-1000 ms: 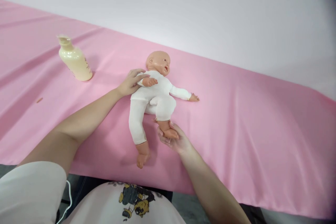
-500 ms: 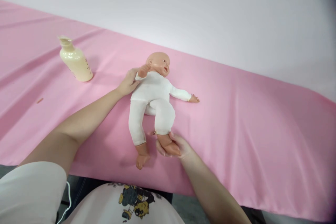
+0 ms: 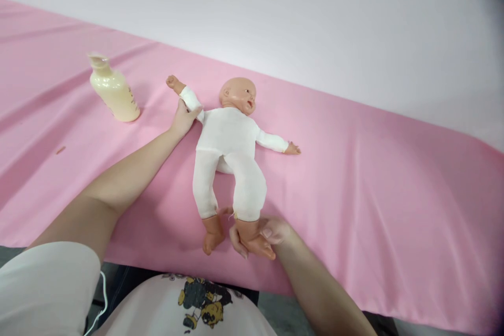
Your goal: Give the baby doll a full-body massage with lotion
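Observation:
A baby doll (image 3: 228, 131) with a white cloth body lies on its back on the pink cloth, its head turned to the right. My left hand (image 3: 184, 119) is closed round the doll's sleeved arm on the left side, which points up and outward. Near the table's front edge, my right hand (image 3: 271, 232) grips the doll's right-side foot (image 3: 252, 239), fingers partly hidden beneath it. The other foot (image 3: 213, 233) rests untouched, and the doll's right-side arm (image 3: 273, 142) lies stretched out on the cloth.
A cream pump bottle (image 3: 117, 95) stands at the left, beyond my left forearm. A small brown strip (image 3: 60, 150) lies on the pink cloth (image 3: 374, 194) at the far left. Behind the table is a white surface (image 3: 295, 16).
The doll's arm in my left hand has swung outward to the left, away from its head. My right hand and the foot it holds have moved slightly down towards the front edge.

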The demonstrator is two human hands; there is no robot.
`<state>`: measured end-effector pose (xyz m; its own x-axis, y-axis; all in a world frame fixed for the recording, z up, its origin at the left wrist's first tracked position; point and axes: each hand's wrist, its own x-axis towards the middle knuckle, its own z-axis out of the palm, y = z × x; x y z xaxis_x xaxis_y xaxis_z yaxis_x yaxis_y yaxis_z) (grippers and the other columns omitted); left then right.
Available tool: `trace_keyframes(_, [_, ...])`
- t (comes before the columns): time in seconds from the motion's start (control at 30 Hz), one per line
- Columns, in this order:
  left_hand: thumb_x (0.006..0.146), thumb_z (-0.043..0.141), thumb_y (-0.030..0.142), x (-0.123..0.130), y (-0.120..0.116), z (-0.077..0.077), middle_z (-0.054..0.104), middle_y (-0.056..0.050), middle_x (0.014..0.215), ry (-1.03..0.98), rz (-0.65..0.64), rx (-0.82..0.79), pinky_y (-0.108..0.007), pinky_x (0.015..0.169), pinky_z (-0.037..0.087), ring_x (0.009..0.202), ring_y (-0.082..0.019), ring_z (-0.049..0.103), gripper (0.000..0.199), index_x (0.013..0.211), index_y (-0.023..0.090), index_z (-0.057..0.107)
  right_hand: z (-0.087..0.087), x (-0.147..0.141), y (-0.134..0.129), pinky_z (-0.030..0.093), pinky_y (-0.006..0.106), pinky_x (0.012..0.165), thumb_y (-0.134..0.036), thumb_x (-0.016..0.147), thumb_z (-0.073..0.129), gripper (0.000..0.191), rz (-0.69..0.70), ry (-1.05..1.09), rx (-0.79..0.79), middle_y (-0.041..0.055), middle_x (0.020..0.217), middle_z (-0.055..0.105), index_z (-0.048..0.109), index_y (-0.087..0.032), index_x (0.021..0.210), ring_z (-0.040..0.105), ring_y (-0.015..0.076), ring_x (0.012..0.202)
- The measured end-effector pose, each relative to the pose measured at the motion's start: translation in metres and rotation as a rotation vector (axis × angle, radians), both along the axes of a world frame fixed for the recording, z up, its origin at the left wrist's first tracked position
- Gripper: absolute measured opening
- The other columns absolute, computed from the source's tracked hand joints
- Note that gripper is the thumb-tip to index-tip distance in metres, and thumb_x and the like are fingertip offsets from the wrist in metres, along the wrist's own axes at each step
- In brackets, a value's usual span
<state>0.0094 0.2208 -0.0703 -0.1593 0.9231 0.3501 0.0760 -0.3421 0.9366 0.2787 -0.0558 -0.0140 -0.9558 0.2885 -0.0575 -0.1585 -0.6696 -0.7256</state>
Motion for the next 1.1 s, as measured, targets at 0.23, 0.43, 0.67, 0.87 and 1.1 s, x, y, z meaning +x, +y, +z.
trace_keyframes(0.23, [0.084, 0.067, 0.041, -0.001, -0.002, 0.002, 0.058, -0.008, 0.111, 0.127, -0.011, 0.084, -0.046, 0.094, 0.052, 0.105, -0.025, 0.060, 0.050, 0.123, 0.023, 0.043, 0.011, 0.008, -0.001, 0.039, 0.028, 0.055, -0.053, 0.064, 0.072, 0.093, -0.026, 0.012, -0.055, -0.0008, 0.068, 0.067, 0.036, -0.016, 0.141, 0.055, 0.0134, 0.052])
trace_keyframes(0.43, [0.094, 0.053, 0.048, 0.006, -0.014, 0.013, 0.061, -0.010, 0.113, 0.305, -0.070, 0.310, -0.045, 0.097, 0.051, 0.106, -0.023, 0.061, 0.042, 0.126, 0.021, 0.047, 0.018, 0.022, -0.002, 0.032, 0.027, 0.047, -0.062, 0.064, 0.069, 0.090, -0.198, -0.030, 0.004, -0.0034, 0.060, 0.065, 0.035, -0.026, 0.140, 0.046, 0.0118, 0.041])
trace_keyframes(0.67, [0.097, 0.047, 0.044, 0.015, -0.043, 0.040, 0.061, -0.015, 0.127, 0.645, -0.189, 0.602, -0.050, 0.108, 0.043, 0.122, -0.028, 0.056, 0.039, 0.127, 0.023, 0.059, 0.023, 0.011, 0.005, 0.023, 0.028, 0.051, -0.058, 0.080, 0.058, 0.063, -0.558, -0.078, -0.018, -0.0061, 0.058, 0.050, 0.050, -0.019, 0.129, 0.030, 0.0094, 0.045])
trace_keyframes(0.87, [0.097, 0.048, 0.038, 0.016, -0.049, 0.043, 0.061, -0.009, 0.131, 0.766, -0.236, 0.653, -0.049, 0.107, 0.040, 0.128, -0.027, 0.053, 0.031, 0.122, 0.031, 0.066, 0.025, 0.000, 0.010, 0.020, 0.028, 0.051, -0.043, 0.077, 0.061, 0.024, -0.883, -0.256, -0.175, -0.0031, 0.059, 0.045, 0.055, -0.020, 0.075, 0.029, 0.0092, 0.049])
trace_keyframes(1.1, [0.096, 0.050, 0.032, 0.015, -0.051, 0.041, 0.062, -0.010, 0.132, 0.813, -0.232, 0.662, -0.050, 0.106, 0.037, 0.131, -0.028, 0.051, 0.031, 0.123, 0.032, 0.066, 0.015, -0.005, 0.011, 0.022, 0.026, 0.051, -0.042, 0.076, 0.064, 0.025, -0.848, -0.301, -0.206, -0.0028, 0.060, 0.049, 0.057, -0.019, 0.082, 0.034, 0.0088, 0.049])
